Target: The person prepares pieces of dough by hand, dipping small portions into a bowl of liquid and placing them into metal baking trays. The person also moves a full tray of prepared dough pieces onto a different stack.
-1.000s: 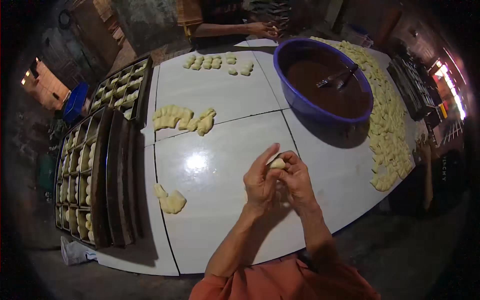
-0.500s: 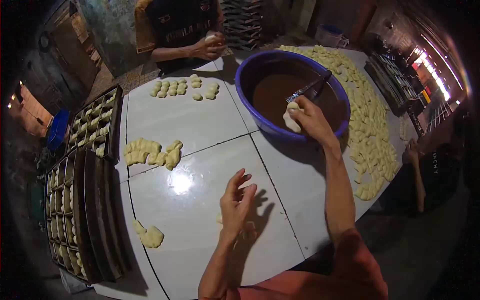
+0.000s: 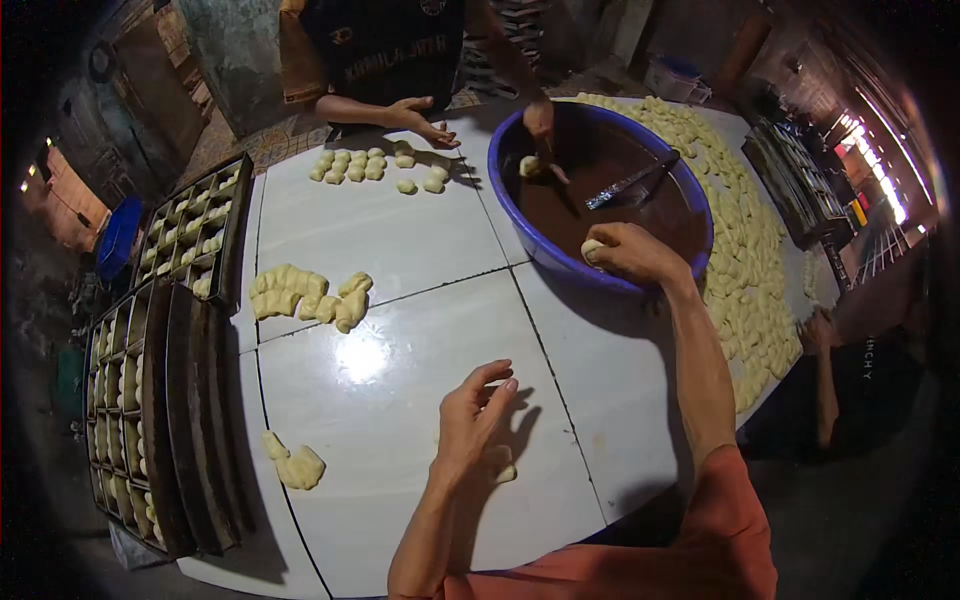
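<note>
My right hand [image 3: 632, 256] pinches a small piece of pale dough [image 3: 592, 250] at the near rim of a purple basin [image 3: 535, 238]. Brown filling lies in the basin, with a silver-handled tool [image 3: 615, 192] resting in it. My left hand [image 3: 470, 412] is held over the white tabletop [image 3: 410, 430], fingers and thumb apart and nothing in them. Just beside its wrist is a small dough piece [image 3: 503, 466], partly hidden. Two dough clusters, one joined in a row [image 3: 305, 294] and a smaller one [image 3: 296, 466], sit to the left.
Across the table, a co-worker's hand [image 3: 540, 125] reaches over the basin near a dough ball [image 3: 529, 166]. Several filled balls [image 3: 345, 166] stand before that person. Stacked divided trays [image 3: 120, 420] line the left edge. Many dough pieces [image 3: 745, 270] spread at right; another person is beyond.
My right hand has drawn back to the basin's near rim, the dough now more enclosed in its fingers. The co-worker's hand has reached into the basin. My left hand stays nearly still.
</note>
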### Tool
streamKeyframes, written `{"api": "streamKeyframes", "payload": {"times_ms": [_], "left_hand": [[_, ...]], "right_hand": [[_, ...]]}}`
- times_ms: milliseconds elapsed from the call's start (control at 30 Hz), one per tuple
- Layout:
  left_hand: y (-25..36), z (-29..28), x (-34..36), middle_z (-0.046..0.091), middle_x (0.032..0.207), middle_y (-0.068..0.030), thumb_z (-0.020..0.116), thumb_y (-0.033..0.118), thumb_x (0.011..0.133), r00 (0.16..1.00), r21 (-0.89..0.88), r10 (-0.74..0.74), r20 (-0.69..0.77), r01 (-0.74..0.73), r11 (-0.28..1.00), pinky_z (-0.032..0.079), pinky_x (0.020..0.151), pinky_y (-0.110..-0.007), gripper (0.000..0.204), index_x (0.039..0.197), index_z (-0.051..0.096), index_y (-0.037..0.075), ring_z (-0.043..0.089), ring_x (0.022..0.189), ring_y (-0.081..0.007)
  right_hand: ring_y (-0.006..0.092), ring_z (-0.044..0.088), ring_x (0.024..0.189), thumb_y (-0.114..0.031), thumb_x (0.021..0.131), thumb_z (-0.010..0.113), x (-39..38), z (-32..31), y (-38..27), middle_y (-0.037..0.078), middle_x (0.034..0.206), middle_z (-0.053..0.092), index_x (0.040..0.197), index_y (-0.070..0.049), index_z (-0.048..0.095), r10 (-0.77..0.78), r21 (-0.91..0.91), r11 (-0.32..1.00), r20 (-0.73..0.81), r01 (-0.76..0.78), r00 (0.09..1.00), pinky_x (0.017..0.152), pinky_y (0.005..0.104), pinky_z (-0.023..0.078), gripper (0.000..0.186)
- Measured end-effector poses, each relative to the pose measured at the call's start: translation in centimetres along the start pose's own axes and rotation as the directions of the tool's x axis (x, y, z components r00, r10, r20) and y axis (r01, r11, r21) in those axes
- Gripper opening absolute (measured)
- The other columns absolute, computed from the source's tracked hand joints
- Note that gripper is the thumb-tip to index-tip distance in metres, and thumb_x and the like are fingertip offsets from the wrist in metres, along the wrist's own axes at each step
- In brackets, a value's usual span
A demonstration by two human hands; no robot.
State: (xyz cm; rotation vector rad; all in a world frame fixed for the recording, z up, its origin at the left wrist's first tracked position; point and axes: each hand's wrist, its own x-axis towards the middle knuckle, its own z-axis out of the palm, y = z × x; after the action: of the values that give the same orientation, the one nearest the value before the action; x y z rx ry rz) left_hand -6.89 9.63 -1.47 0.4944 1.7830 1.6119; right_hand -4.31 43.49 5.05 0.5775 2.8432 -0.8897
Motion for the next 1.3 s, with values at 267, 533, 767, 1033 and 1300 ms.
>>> {"api": "streamKeyframes", "payload": {"times_ms": [267, 533, 767, 1033, 1300], "left_hand": [[0.5, 2.9, 1.4, 0.067, 0.122, -0.0120, 0.064, 0.026, 0.098, 0.989, -0.090, 0.061, 0.136, -0.049, 0.995, 0.053, 0.089, -0.033, 0.039, 0.128, 0.062, 0.002, 0.066, 0.107, -0.0201], [0.2, 4.7, 1.4, 0.065, 0.121, -0.0081, 0.059, 0.037, 0.100, 0.984, -0.616, 0.031, 0.178, 0.087, 0.783, 0.048, 0.098, -0.036, 0.045, 0.129, 0.061, 0.003, 0.062, 0.111, -0.0199], [-2.8, 0.4, -0.1, 0.070, 0.103, -0.0118, 0.068, 0.019, 0.095, 0.991, -0.609, -0.064, -0.116, -0.020, 0.793, 0.055, 0.093, -0.032, 0.031, 0.114, 0.065, -0.004, 0.069, 0.096, -0.0193], [-1.6, 0.1, -1.4, 0.070, 0.109, -0.0143, 0.070, 0.016, 0.093, 0.956, -0.508, -0.005, -0.292, -0.150, 0.848, 0.055, 0.085, -0.028, 0.036, 0.122, 0.065, -0.006, 0.067, 0.098, -0.0177], [0.5, -2.8, -0.4, 0.071, 0.096, -0.0097, 0.075, 0.030, 0.089, 0.997, -0.444, -0.078, 0.030, 0.083, 0.892, 0.056, 0.081, -0.032, 0.044, 0.118, 0.068, -0.001, 0.067, 0.092, -0.0182]], "right_hand": [[0.0090, 0.062, 0.065, -0.018, 0.096, 0.062, -3.7, 2.1, -2.4, 0.003, 0.083, 0.064, 0.108, -0.006, 0.058, -0.002, 0.858, 0.474, -0.226, 0.200, 0.974, 0.054, 0.0223, 0.050, 0.017], [0.0101, 0.065, 0.072, -0.012, 0.097, 0.061, -7.6, 12.1, -7.1, 0.002, 0.088, 0.063, 0.113, -0.010, 0.055, 0.054, 0.973, 0.135, -0.197, 0.189, 0.979, 0.060, 0.0232, 0.055, 0.017], [0.0136, 0.059, 0.100, -0.015, 0.094, 0.059, -9.7, 16.2, -7.8, 0.006, 0.110, 0.059, 0.116, -0.006, 0.054, -0.047, 0.986, 0.080, -0.141, 0.144, 0.989, 0.082, 0.0293, 0.053, 0.025], [0.0212, 0.062, 0.097, -0.011, 0.083, 0.077, -11.0, 20.1, -11.9, 0.013, 0.115, 0.060, 0.119, -0.004, 0.066, -0.192, 0.322, 0.827, -0.609, 0.461, 0.770, 0.088, 0.0353, 0.051, 0.038], [0.0097, 0.062, 0.084, -0.012, 0.092, 0.071, -11.2, 19.5, -12.8, 0.004, 0.094, 0.068, 0.103, -0.002, 0.072, 0.080, 0.834, 0.483, -0.346, 0.267, 0.935, 0.074, 0.0250, 0.049, 0.014]]}}
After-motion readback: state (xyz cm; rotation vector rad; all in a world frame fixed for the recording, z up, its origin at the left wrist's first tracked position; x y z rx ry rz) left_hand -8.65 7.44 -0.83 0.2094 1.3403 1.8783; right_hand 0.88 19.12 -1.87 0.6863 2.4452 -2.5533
